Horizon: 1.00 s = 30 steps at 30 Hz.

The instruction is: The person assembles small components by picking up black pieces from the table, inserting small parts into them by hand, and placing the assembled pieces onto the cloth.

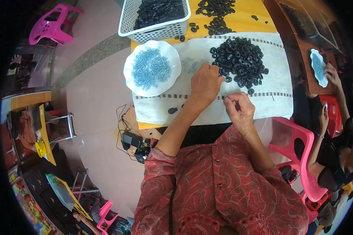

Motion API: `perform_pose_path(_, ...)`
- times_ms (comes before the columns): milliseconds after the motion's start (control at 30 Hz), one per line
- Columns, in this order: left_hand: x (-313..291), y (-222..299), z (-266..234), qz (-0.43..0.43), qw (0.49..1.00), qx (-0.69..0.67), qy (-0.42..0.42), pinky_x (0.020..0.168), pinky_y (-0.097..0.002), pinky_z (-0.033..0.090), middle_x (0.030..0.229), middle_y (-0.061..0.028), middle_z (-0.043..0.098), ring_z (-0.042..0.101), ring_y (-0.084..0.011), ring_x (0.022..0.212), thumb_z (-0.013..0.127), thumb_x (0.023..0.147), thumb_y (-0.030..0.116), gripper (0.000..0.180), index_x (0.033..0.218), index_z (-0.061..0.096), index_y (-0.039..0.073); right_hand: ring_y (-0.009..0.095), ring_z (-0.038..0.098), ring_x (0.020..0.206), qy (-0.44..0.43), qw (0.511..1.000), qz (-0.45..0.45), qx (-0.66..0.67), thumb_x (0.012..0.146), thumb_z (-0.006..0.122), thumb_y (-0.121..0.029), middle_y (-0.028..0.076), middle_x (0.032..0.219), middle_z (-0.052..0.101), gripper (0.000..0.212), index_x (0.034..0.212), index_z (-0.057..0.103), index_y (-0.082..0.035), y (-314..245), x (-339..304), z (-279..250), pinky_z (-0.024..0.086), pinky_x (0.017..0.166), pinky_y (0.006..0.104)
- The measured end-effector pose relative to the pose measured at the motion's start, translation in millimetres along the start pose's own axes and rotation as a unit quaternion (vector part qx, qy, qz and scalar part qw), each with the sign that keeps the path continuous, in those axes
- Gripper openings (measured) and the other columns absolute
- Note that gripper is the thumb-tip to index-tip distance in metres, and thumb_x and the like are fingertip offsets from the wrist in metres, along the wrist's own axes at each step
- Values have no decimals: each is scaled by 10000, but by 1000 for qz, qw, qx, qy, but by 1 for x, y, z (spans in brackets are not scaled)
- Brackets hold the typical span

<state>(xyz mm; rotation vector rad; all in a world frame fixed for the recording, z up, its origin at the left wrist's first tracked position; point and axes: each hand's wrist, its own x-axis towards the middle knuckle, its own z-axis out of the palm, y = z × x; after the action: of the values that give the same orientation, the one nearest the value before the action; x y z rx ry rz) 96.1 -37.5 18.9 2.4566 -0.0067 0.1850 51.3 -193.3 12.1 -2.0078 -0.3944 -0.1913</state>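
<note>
On a white cloth (184,111), my left hand (206,84) curls down between scattered small bluish pieces (193,65) and a heap of small black ring-shaped parts (239,60). Its thumb points toward a black part at the heap's edge. Its fingertips are hidden beneath the hand, so what they hold cannot be made out. Nearer to me, my right hand (241,109) pinches something tiny and dark at its fingertips, too small to name. A white wavy-edged plate (130,80) left of my hands bears a mound of tiny bluish, spring-like pieces (151,67).
A white perforated basket (166,30) of black parts stands at the far left of the yellow table (255,24). More black parts (216,25) lie beside it. Stray ones (172,111) lie near my left forearm. Another person's hand (333,76) is beside a plate (319,68) at right.
</note>
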Motion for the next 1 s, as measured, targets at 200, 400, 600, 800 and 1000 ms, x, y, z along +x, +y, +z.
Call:
perform_pose_path(200,-3,-6,3,26,998,-41,29,672,-420,475,876,-141,566,592,-338,801,695,753,119,202,936,642,53,80,505,545,-3,1000,-5,-2,786,676,41,49,744,548,105,837,600,-10,1,1,1,393,461,220)
perform_pose_path(400,-14,-14,1,47,971,-231,34,648,-347,510,855,-123,607,632,-255,739,703,755,59,218,954,621,27,74,488,541,-4,1000,2,2,787,676,39,45,744,546,99,837,605,-9,5,1,0,387,469,214)
perform_pose_path(600,-35,-15,-11,-108,783,-606,-87,673,-270,554,977,-112,645,650,-157,795,604,865,-15,256,1119,570,-33,54,466,553,-17,999,19,22,794,678,30,27,741,536,98,872,630,-6,7,0,-2,374,480,202)
perform_pose_path(800,-50,-19,-14,-92,710,-692,-97,704,-299,567,1021,-155,645,659,-187,810,548,906,1,299,1205,540,-21,40,467,575,-26,993,68,95,819,662,29,8,747,534,82,893,635,5,5,0,-3,370,514,188)
perform_pose_path(1000,-57,-14,-13,-120,617,-772,-91,692,-307,569,1036,-192,653,670,-214,818,513,937,52,302,1232,512,-17,36,486,590,-22,970,147,194,838,645,34,2,762,539,92,927,637,10,-12,4,-5,387,540,178)
